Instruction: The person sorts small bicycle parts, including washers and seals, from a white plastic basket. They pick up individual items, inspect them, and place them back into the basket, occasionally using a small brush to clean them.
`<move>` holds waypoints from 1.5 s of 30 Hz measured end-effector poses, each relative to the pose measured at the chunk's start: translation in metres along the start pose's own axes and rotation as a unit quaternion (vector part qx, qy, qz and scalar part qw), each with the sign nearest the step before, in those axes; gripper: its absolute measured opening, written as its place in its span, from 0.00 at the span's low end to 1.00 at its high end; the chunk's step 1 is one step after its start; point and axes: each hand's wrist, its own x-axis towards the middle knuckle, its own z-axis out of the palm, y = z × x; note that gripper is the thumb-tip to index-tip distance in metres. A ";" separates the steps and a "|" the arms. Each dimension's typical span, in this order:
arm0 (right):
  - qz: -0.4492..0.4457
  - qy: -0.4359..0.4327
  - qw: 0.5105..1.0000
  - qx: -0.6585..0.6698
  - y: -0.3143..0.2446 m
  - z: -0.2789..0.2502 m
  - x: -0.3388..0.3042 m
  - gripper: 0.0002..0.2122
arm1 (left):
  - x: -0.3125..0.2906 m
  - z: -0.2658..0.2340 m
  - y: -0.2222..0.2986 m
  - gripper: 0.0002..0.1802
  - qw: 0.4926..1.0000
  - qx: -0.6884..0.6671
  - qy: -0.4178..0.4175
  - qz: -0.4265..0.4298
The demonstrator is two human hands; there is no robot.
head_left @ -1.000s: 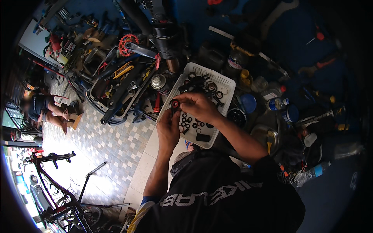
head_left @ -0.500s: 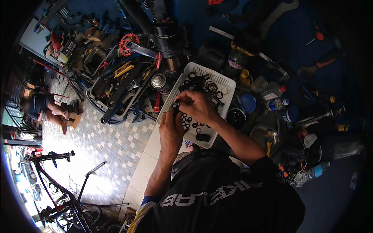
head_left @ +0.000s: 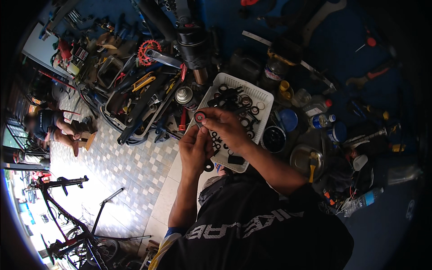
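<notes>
Over the near left part of a white plastic basket [head_left: 261,96], both hands meet at a small black sealed bearing with a red inner ring [head_left: 200,117]. My right hand [head_left: 226,129] pinches it between thumb and fingers from the right. My left hand [head_left: 195,146] is closed just below, its thumb and fingertips at the bearing's lower edge. A second black ring [head_left: 209,166] shows by the curled lower fingers of my left hand; whether they hold it is unclear. Inside the basket lie several black and metal rings, bolts and a small black block [head_left: 235,159].
An aerosol can [head_left: 184,95] and a tray of tools [head_left: 148,96] stand left of the basket. To the right are bottles, a blue lid [head_left: 288,119] and a metal dish with a yellow brush [head_left: 312,168]. A bike frame [head_left: 67,216] and a seated person [head_left: 54,126] are farther left.
The bearing has turned so its red-ringed face shows. My left hand has rotated and shifted slightly down, and a second black ring has come into view beside it.
</notes>
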 end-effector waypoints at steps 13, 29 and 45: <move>-0.004 0.046 0.999 0.011 0.012 0.002 0.004 0.12 | 0.003 0.008 -0.025 0.13 0.973 0.174 0.068 0.136; -0.007 -0.052 0.995 -0.086 0.001 -0.024 0.023 0.09 | 0.011 0.003 -0.002 0.12 0.970 0.235 0.030 0.053; 0.053 -0.117 0.789 -0.601 0.023 -0.110 -0.011 0.08 | 0.013 -0.087 -0.031 0.15 0.987 -0.149 0.054 0.000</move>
